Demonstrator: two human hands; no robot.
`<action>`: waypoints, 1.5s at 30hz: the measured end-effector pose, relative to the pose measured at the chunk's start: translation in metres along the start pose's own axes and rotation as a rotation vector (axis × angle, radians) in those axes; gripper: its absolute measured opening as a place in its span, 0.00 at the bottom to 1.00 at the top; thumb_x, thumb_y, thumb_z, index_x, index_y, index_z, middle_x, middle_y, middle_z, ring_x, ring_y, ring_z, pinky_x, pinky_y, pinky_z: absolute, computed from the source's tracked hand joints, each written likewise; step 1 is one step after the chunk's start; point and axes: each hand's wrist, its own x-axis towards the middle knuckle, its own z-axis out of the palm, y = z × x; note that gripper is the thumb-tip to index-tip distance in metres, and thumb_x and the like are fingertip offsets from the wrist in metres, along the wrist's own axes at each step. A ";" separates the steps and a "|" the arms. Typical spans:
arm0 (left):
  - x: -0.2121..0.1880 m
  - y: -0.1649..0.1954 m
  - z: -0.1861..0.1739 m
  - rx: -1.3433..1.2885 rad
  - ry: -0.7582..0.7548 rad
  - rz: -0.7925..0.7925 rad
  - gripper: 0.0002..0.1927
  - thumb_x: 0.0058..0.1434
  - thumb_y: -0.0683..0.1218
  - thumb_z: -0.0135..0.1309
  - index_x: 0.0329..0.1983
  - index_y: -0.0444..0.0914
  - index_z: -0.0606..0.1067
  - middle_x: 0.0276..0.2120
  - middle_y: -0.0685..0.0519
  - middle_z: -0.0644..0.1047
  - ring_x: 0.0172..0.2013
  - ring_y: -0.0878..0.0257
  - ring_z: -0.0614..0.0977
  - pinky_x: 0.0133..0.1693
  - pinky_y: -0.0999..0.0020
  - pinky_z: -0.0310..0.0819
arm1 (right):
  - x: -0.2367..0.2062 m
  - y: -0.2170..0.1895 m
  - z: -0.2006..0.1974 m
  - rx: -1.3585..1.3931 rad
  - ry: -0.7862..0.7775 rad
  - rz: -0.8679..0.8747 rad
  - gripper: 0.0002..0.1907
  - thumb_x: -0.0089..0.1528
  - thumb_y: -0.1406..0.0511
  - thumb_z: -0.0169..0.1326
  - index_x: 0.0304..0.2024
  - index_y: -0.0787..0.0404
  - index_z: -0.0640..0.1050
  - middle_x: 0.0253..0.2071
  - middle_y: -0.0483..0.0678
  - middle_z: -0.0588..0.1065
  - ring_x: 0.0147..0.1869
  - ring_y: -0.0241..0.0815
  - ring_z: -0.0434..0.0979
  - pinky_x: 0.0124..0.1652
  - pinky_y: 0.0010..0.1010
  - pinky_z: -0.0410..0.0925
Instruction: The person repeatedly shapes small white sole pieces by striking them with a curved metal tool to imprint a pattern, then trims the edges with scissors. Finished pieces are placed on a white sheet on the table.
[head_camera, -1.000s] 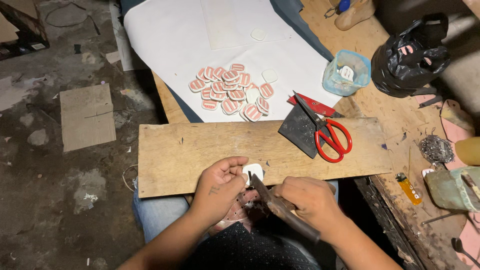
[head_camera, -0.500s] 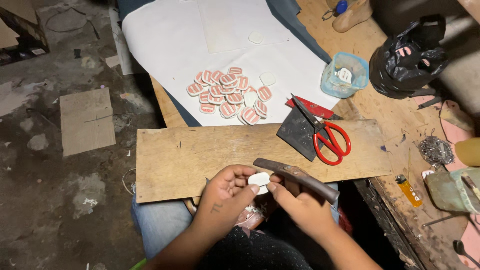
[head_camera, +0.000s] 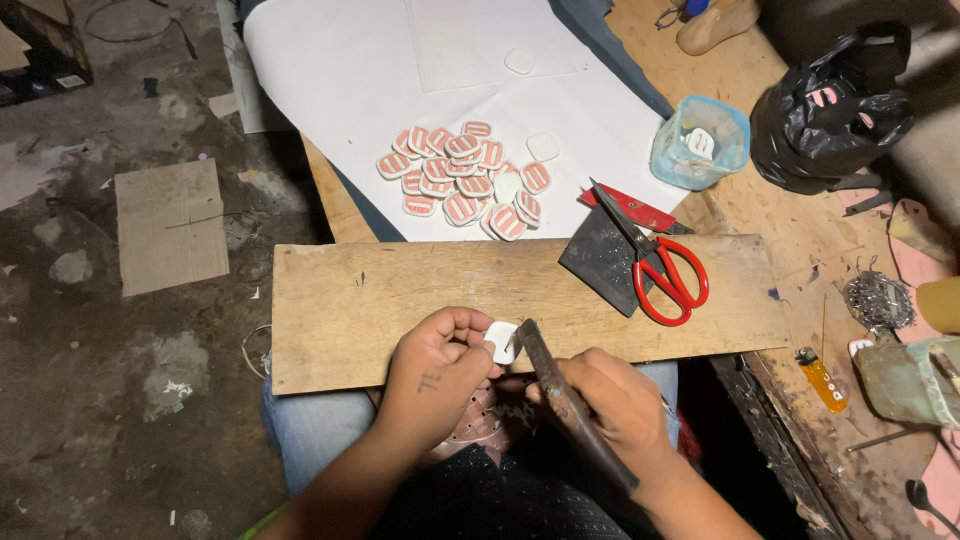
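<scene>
Head view shows our left hand (head_camera: 440, 362) pinching a small white piece (head_camera: 500, 341) by its edges at the wooden board's (head_camera: 400, 300) near side, while our right hand (head_camera: 610, 405) grips a knife (head_camera: 570, 405); it looks light, stiff and easy to drop.

White piece (head_camera: 500, 340): my left hand (head_camera: 435, 365) covers its near side.
Tool tip: hidden behind the piece.
Tan object (head_camera: 712, 22): top edge cuts it.
Black bag (head_camera: 830, 110) contents: can't tell.

The plank (head_camera: 400, 300) is looking like rough matt wood; the scissors (head_camera: 660, 265) are showing glossy red plastic handles.
</scene>
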 end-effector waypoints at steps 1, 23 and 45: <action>0.001 0.000 0.000 0.010 0.001 0.038 0.13 0.59 0.33 0.53 0.48 0.29 0.74 0.36 0.50 0.78 0.32 0.69 0.81 0.35 0.77 0.77 | 0.001 0.001 0.001 0.019 -0.024 -0.009 0.12 0.56 0.65 0.66 0.41 0.61 0.80 0.26 0.46 0.72 0.26 0.41 0.74 0.27 0.31 0.66; -0.005 -0.021 -0.012 -0.241 -0.152 -0.188 0.07 0.62 0.37 0.56 0.43 0.29 0.75 0.27 0.48 0.81 0.24 0.69 0.78 0.27 0.78 0.71 | -0.008 0.028 -0.004 0.126 -0.157 -0.040 0.10 0.54 0.65 0.69 0.35 0.61 0.81 0.24 0.46 0.74 0.24 0.41 0.76 0.26 0.30 0.68; 0.026 0.012 -0.013 1.127 0.114 0.858 0.08 0.54 0.40 0.58 0.38 0.37 0.79 0.37 0.51 0.75 0.42 0.52 0.77 0.44 0.56 0.70 | 0.016 0.059 -0.007 -0.243 -0.122 0.304 0.15 0.61 0.62 0.60 0.47 0.63 0.79 0.39 0.59 0.79 0.43 0.60 0.81 0.41 0.43 0.72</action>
